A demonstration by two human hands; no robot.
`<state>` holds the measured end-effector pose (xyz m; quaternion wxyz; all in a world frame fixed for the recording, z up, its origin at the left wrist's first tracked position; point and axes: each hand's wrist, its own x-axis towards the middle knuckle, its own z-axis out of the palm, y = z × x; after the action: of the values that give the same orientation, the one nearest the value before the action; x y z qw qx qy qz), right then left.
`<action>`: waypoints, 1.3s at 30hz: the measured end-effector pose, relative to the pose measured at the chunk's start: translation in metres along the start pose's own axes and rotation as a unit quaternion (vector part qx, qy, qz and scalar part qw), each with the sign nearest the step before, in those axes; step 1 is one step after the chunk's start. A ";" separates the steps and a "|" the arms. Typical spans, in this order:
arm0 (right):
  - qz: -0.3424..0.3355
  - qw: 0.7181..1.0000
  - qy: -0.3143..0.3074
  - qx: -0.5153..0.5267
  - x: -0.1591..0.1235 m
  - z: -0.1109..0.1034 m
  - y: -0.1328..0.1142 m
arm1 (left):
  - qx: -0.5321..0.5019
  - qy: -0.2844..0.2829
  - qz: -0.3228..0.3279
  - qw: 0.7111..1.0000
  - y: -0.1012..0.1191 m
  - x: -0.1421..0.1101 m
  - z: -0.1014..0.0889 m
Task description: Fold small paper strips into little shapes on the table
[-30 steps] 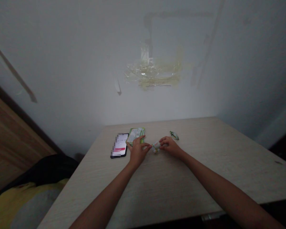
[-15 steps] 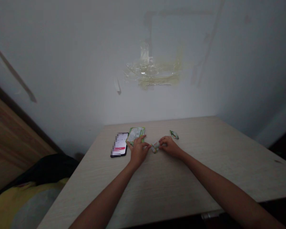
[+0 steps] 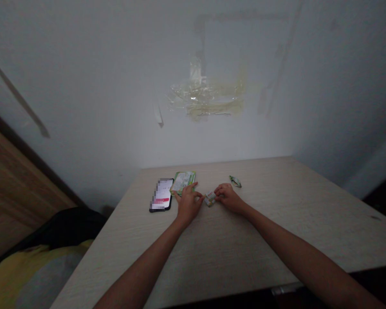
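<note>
One printed packet is clamped in both grips, left hand at nine o'clock, right hand at three, handling apparently unfinished; a green packet lies aside at two.

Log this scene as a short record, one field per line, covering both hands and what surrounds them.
Left hand: fingertips pinching the left edge of a small packet
Right hand: fingertips pinching that packet's right edge
Beyond left hand: green-and-white pouch, lying flat
Left of pouch: phone, screen lit, partly pixelated
Beyond right hand: small green wrapper
Surface: pale table
Backdrop: wall with clear tape
Lower left: yellow-and-grey fabric
Unclear: packet's print
</note>
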<state>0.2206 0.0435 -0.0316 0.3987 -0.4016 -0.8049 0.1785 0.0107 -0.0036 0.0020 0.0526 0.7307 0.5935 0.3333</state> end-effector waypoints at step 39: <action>-0.022 0.999 -0.021 -0.032 0.002 0.000 -0.005 | 0.019 -0.021 0.025 0.999 0.002 0.000 0.000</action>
<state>0.2172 0.0422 -0.0278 0.3725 -0.3924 -0.8270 0.1526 0.0126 -0.0040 0.0032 0.0434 0.7529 0.5802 0.3076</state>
